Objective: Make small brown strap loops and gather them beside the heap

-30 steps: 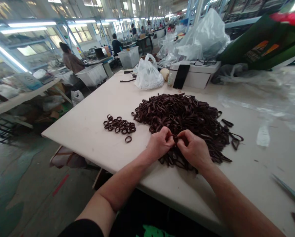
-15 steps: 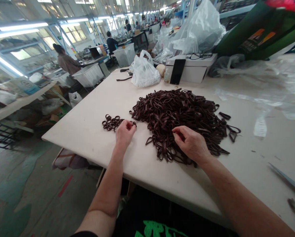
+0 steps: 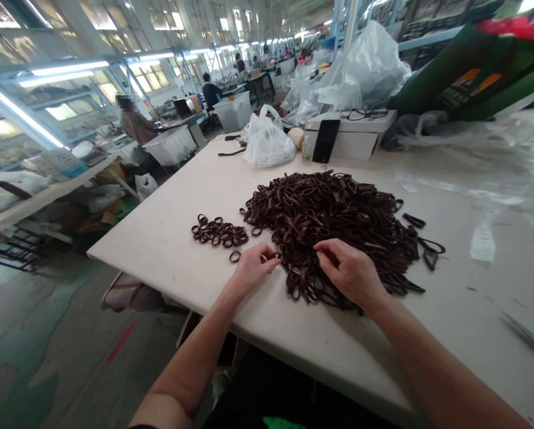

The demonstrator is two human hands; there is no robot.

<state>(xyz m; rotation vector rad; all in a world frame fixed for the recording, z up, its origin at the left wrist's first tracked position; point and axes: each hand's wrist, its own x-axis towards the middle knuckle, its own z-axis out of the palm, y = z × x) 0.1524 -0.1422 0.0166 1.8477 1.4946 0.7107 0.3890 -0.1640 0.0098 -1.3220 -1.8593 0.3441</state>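
Observation:
A large heap of dark brown strap loops (image 3: 320,208), leather-like, lies on the table in front of me. To its left is a small group of round brown rings (image 3: 219,231), with one ring (image 3: 235,257) lying apart near my left wrist. My left hand (image 3: 254,267) is at the heap's left edge, thumb and forefinger pinched on a brown loop (image 3: 275,255). Over the heap's near side, my right hand (image 3: 349,268) is closed in a pinch. What lies between its fingertips is too dark against the loops to make out.
The pale table (image 3: 159,238) has its near-left corner beside my left arm. Behind the heap stand a white plastic bag (image 3: 269,140), a phone (image 3: 326,141) and a white box (image 3: 360,134). Scissors (image 3: 528,333) lie at right. Other people sit farther back.
My left hand has moved right and nearer, from the small ring group to the heap's edge. My right hand stays at the heap, still pinched. The camera view has shifted slightly.

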